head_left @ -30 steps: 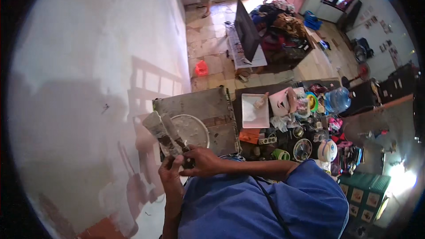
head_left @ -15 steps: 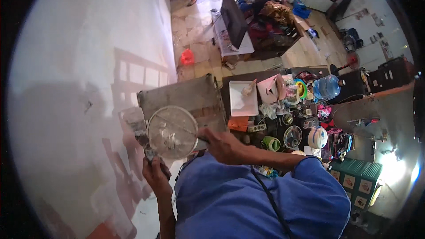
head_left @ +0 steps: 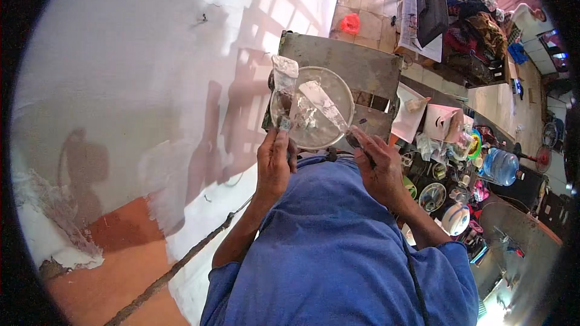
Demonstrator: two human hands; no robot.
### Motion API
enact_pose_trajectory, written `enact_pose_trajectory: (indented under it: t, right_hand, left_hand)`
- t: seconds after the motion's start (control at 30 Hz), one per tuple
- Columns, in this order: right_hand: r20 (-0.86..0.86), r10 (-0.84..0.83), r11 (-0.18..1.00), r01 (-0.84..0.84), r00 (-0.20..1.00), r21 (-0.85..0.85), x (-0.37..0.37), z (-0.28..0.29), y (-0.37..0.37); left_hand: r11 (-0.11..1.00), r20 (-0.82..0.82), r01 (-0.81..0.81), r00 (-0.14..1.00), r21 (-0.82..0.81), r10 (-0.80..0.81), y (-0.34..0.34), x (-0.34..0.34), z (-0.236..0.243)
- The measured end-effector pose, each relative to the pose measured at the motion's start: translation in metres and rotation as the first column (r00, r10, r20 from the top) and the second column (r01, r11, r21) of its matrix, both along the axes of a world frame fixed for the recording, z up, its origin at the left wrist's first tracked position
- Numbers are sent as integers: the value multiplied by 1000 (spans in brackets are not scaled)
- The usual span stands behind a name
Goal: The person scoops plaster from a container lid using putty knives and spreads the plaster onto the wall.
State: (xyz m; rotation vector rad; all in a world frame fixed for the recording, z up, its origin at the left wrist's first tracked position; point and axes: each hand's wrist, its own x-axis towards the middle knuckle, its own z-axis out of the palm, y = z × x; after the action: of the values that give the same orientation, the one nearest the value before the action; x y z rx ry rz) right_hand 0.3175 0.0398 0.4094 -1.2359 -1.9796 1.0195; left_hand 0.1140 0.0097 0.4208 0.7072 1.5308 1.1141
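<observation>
My left hand (head_left: pixel 275 163) is closed round the handle of a broad putty knife (head_left: pixel 285 75), its blade coated in white paste. In my right hand (head_left: pixel 382 166) is a second, narrower putty knife (head_left: pixel 320 99), white-smeared and slanting over a round shallow pan (head_left: pixel 343 81). Lumps of white putty (head_left: pixel 307 115) sit in the pan's middle. The left knife's blade overlaps the pan's left side. Behind the pan stands a worn grey cabinet top (head_left: pixel 338 51); whether the pan rests on it cannot be made out.
A wall (head_left: pixel 145 84) with fresh white patches and an orange area (head_left: pixel 133 247) runs along my left. To the right are a white tray (head_left: pixel 408 111), a pink-white box (head_left: pixel 440 122) and a blue water bottle (head_left: pixel 500 166). A red plastic item (head_left: pixel 350 23) lies on the tiled floor.
My view has swung left, so the cabinet and room appear farther right. My right hand has drawn away from the pan's rim, and its knife now shows over the pan.
</observation>
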Motion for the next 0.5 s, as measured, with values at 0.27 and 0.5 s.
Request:
enact_pose_trajectory:
  t: [0.27, 0.5]
  right_hand:
    - [-60, -7, 993, 0, 998, -118, -17, -5, -12]
    - [-93, -7, 978, -13, 996, -210, -28, -3, -6]
  left_hand:
    - [990, -148, 43, 987, -136, -63, -5, 9, 1]
    - [997, -413, 48, 908, -59, -68, -10, 5, -3]
